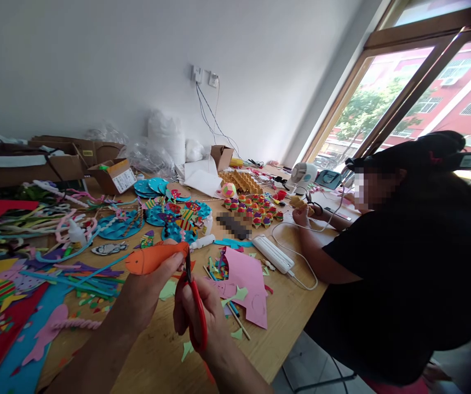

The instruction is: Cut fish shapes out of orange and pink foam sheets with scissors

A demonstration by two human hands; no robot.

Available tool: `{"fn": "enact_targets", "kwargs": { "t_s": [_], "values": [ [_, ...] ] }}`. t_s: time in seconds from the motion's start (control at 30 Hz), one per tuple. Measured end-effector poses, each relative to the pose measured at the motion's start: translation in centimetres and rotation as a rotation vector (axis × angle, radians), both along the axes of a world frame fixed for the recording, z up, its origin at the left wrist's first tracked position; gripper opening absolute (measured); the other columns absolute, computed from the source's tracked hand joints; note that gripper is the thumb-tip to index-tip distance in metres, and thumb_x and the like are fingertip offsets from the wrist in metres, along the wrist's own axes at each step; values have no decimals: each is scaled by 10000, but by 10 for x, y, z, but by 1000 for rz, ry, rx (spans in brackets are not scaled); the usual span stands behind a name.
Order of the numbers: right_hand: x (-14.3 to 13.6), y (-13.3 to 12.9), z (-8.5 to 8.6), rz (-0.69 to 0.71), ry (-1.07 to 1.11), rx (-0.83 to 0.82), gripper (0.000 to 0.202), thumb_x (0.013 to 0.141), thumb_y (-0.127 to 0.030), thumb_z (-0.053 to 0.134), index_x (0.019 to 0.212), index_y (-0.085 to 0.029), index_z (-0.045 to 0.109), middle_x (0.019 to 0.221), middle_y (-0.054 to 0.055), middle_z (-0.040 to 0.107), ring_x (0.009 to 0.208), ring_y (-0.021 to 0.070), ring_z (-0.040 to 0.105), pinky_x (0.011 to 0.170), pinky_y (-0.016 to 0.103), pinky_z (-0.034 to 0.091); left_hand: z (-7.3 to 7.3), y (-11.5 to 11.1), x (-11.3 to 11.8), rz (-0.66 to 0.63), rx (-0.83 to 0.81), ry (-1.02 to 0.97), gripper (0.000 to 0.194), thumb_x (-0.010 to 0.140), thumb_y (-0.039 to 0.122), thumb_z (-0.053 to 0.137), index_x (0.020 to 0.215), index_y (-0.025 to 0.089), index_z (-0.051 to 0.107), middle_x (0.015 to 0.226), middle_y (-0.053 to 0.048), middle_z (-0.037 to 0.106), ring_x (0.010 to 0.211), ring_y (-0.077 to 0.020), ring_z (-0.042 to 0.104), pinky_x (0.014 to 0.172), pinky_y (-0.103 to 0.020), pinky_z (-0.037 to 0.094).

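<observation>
My left hand point(156, 279) pinches an orange paper fish point(147, 258) with a drawn eye and mouth, its head pointing left. In my right hand point(202, 306) are red-handled scissors point(200, 314), their dark blades raised against the fish's tail end at the right. Part of the blades is hidden behind the tail, so how far apart they are is hard to see. Beneath my hands, green paper scraps point(188, 350) lie on the wooden table. A pink paper sheet point(248, 282) with shapes cut out of it rests just right of the scissors.
A white power strip point(273, 255) and its cable lie toward the right. Across there sits a person in black point(400, 241), hands at work. Blue paper plates point(120, 223), a glue bottle point(76, 232) and colored strips crowd the left. Painted egg-carton pieces point(254, 209) stand farther back.
</observation>
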State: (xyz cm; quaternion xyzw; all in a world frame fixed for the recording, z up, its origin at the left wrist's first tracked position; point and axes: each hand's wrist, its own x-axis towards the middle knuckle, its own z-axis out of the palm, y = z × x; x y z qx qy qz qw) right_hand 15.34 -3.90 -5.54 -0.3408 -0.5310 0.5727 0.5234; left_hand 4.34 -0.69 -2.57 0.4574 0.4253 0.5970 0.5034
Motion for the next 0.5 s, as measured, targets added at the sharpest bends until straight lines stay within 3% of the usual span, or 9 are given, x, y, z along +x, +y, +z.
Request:
{"fn": "enact_targets", "kwargs": {
  "t_s": [0.23,0.5],
  "values": [
    [2,2,-5,7,0,26,506,823,-680,500,656,-206,443,421,-58,438,368,80,364,376,186,293,6,-1,5,-4,23,39,127,733,311,629,650,222,594,687,33,572,727,-180,541,717,-283,458],
    [2,0,0,0,3,-17,533,774,-719,520,644,-208,442,416,-56,441,364,82,372,361,187,287,9,-3,7,-37,52,43,189,751,318,609,600,214,567,649,31,525,693,-167,499,692,-273,438]
  ]
}}
